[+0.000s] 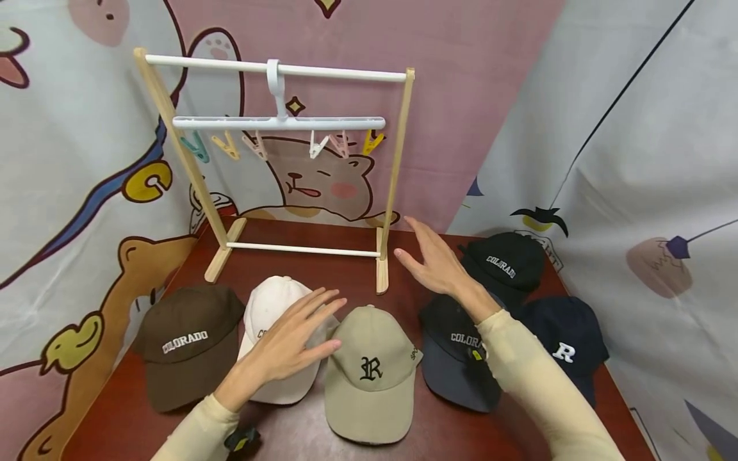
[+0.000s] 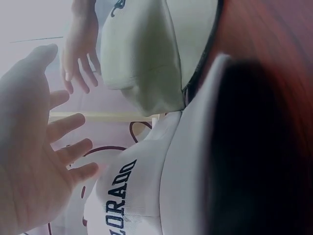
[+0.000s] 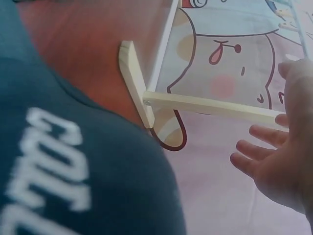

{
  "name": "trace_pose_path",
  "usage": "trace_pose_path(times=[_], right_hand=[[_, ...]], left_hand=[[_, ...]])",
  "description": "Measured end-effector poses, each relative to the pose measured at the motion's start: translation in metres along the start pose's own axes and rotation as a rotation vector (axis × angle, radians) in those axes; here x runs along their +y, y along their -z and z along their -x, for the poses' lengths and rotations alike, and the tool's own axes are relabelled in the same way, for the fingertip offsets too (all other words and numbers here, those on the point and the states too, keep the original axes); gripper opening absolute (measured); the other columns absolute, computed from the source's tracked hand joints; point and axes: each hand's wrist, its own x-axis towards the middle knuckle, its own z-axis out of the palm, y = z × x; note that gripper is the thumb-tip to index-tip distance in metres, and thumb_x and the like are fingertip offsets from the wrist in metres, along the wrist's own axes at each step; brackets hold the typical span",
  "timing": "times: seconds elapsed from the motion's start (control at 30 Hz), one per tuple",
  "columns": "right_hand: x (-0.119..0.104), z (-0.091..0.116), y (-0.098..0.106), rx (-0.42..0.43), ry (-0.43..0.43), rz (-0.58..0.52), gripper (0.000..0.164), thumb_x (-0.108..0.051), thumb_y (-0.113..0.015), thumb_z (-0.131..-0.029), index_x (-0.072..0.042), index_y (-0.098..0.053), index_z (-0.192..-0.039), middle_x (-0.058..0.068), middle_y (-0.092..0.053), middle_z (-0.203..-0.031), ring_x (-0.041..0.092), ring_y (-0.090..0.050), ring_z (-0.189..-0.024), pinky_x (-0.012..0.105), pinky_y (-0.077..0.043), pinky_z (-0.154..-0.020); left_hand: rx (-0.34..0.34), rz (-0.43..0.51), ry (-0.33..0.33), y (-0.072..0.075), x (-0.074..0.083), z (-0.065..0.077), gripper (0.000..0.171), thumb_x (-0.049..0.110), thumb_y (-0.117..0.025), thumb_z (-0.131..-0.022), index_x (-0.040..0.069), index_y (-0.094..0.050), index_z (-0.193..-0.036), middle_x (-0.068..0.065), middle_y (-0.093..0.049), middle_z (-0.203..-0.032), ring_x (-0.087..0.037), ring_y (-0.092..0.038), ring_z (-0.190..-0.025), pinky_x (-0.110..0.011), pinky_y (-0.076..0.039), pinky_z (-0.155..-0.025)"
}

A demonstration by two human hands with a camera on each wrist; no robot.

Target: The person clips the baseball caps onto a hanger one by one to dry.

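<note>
My left hand (image 1: 291, 336) hovers over the white cap (image 1: 277, 301), its fingers extended and holding nothing. Just right of it lies an olive-beige cap (image 1: 369, 410) with a black letter R. My right hand (image 1: 435, 259), also bare, is held above the table by the rack's right foot, beyond a dark grey-blue cap (image 1: 446, 378) lettered COLORADO. In the left wrist view the white cap (image 2: 132, 191) shows its lettering below the spread left fingers. The right wrist view has the right hand (image 3: 279, 152) with loosely bent fingers, apart from the dark cap (image 3: 112, 161).
A wooden rack (image 1: 398, 160) carries a white clip hanger (image 1: 230, 123) with several coloured clips. A brown cap (image 1: 190, 339) lies at left; a black cap (image 1: 501, 262) and a navy R cap (image 1: 567, 333) lie at right. Printed cloth (image 1: 490, 64) hangs behind the red-brown table (image 1: 300, 435).
</note>
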Motion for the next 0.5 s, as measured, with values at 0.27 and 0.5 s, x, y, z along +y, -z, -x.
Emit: trace_pose_path(times=[0.27,0.5], right_hand=[[0.002,-0.039,0.002,0.05,-0.035,-0.105,0.085,-0.041,-0.063,-0.115,-0.013,-0.018,-0.181,0.022,-0.043,-0.178,0.042,-0.044,-0.166,0.064,-0.039,-0.134],[0.001,-0.068,0.004,0.085,-0.064,-0.227,0.087,-0.035,-0.065,-0.114,-0.007,-0.016,-0.18,0.027,-0.04,-0.178,0.046,-0.044,-0.166,0.062,-0.041,-0.133]], left_hand=[[0.032,0.076,0.057,0.001,0.003,0.003,0.074,0.044,-0.073,-0.109,0.025,-0.045,-0.174,-0.004,-0.047,-0.18,-0.039,-0.04,-0.17,-0.063,-0.04,-0.133],[0.037,0.146,0.083,-0.004,0.009,-0.002,0.072,0.043,-0.072,-0.11,0.026,-0.045,-0.174,-0.002,-0.046,-0.18,-0.036,-0.041,-0.17,-0.062,-0.04,-0.133]])
